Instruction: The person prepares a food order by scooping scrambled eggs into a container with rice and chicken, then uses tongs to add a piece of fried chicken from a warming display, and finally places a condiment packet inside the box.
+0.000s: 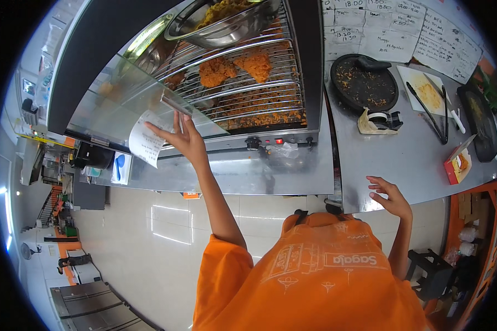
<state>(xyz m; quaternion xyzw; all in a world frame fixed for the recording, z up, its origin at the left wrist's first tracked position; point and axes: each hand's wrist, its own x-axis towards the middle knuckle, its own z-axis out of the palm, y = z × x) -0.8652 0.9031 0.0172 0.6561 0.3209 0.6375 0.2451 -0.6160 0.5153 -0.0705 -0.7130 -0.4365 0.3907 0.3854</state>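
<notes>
My left hand [184, 138] reaches to the glass door [149, 95] of a food warmer, two fingertips at its small handle [174, 105] and another finger over a printed paper slip [145, 142]; whether it grips either is unclear. Through the opening, pieces of fried chicken [254, 67] lie on a wire rack [248, 99]. A steel bowl [227, 35] with yellowish food stands higher in the warmer. My right hand [387, 196], empty with its fingers apart, hovers near the front edge of the steel table [401, 165]. Right of it is a red open box [457, 165] with food.
On the right table are a stone mortar [364, 89] with a pestle, a tape dispenser [381, 122], black tongs [428, 113], a cutting board [424, 91] with a knife and a dark oblong dish [478, 124]. A black stool [428, 271] stands low right. A person [76, 260] is far left.
</notes>
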